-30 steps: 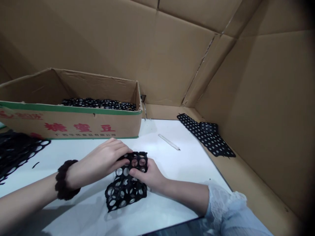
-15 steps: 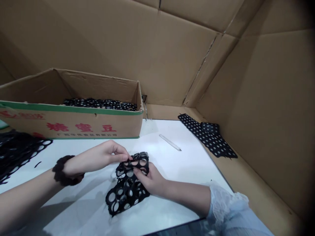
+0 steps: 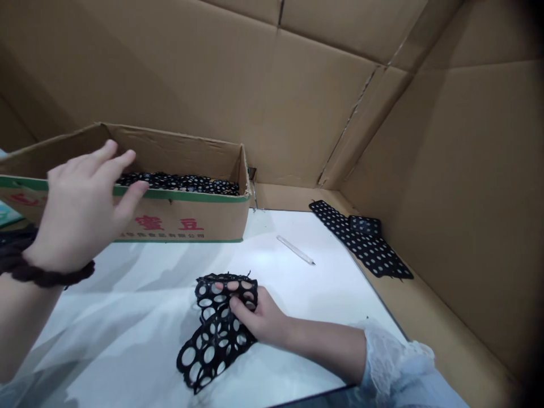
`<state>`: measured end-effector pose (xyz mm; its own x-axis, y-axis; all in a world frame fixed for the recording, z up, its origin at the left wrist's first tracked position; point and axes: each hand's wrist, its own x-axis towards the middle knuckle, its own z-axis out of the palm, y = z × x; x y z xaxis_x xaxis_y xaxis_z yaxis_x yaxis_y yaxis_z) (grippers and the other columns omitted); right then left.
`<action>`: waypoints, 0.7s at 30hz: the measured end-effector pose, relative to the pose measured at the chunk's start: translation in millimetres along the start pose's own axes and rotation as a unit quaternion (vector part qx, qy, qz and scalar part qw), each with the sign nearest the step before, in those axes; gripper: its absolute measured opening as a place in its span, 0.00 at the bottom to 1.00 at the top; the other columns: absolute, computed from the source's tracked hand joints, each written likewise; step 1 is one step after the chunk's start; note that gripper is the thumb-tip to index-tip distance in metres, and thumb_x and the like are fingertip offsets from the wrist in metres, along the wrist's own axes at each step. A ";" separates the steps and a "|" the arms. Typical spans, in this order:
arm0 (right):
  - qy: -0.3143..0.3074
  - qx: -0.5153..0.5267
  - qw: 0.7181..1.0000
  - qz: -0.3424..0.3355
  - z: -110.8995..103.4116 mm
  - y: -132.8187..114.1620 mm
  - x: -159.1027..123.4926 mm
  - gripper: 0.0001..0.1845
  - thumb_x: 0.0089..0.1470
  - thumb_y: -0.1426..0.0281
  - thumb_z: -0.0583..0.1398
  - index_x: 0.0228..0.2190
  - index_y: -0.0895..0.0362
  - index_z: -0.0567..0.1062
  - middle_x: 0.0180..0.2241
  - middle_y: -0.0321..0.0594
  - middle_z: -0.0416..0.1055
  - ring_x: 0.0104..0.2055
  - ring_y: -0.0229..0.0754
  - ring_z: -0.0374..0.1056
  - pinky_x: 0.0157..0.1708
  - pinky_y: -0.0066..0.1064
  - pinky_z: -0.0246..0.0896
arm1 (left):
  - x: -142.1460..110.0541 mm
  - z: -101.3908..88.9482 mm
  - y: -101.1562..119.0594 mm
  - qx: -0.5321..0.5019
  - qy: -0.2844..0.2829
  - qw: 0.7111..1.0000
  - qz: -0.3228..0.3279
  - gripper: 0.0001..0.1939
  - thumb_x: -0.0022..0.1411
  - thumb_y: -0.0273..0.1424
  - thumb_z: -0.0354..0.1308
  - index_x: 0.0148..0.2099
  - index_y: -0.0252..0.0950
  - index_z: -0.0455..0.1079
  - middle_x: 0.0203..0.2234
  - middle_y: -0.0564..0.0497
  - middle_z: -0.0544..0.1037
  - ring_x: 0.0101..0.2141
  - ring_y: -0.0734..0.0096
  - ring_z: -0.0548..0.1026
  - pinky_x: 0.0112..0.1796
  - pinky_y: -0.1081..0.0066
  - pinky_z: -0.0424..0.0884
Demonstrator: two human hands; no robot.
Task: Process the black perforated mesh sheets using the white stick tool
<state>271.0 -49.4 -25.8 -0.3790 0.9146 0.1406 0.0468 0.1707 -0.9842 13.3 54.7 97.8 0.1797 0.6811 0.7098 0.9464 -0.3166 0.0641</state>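
Note:
My right hand (image 3: 266,317) is closed on a black piece of fabric with round holes (image 3: 212,334), thumb on top and fingers behind it. The piece looks folded, and its lower part slants down to the left, over the white tabletop. My left hand (image 3: 80,198), a dark scrunchie (image 3: 46,275) round its wrist, is raised with fingers apart and holds nothing. It is in front of the open cardboard box (image 3: 221,218), covering part of its printed side. Inside the box lie many black pieces with small holes (image 3: 182,182).
A pale pen-like tool (image 3: 296,250) with a dark tip lies on the white tabletop (image 3: 289,294). Along the right edge rests a black strip with white dots (image 3: 361,241), a small folded piece (image 3: 364,225) on it. Cardboard walls (image 3: 318,102) stand behind and to the right.
My left hand has let go of the black holed piece and moved up and left to the box, its fingers spreading. My right hand keeps hold of the piece, which hangs slightly lower.

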 end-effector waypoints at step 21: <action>0.079 0.082 0.992 0.059 -4.8 -5.2 12.1 0.14 0.50 0.59 0.61 0.30 0.59 0.74 0.23 0.35 0.68 0.27 0.36 0.65 0.32 0.30 0.64 | -63.6 33.4 76.0 -0.264 -0.340 0.886 0.173 0.13 0.62 0.41 0.54 0.42 0.40 0.74 0.33 0.50 0.79 0.36 0.63 0.74 0.39 0.67 0.67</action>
<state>270.6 -37.5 -18.4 -0.2299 0.9729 0.0253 -0.0730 0.0087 -0.9973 82.7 9.4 34.1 0.7243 0.6668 0.1754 0.5781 -0.7259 0.3726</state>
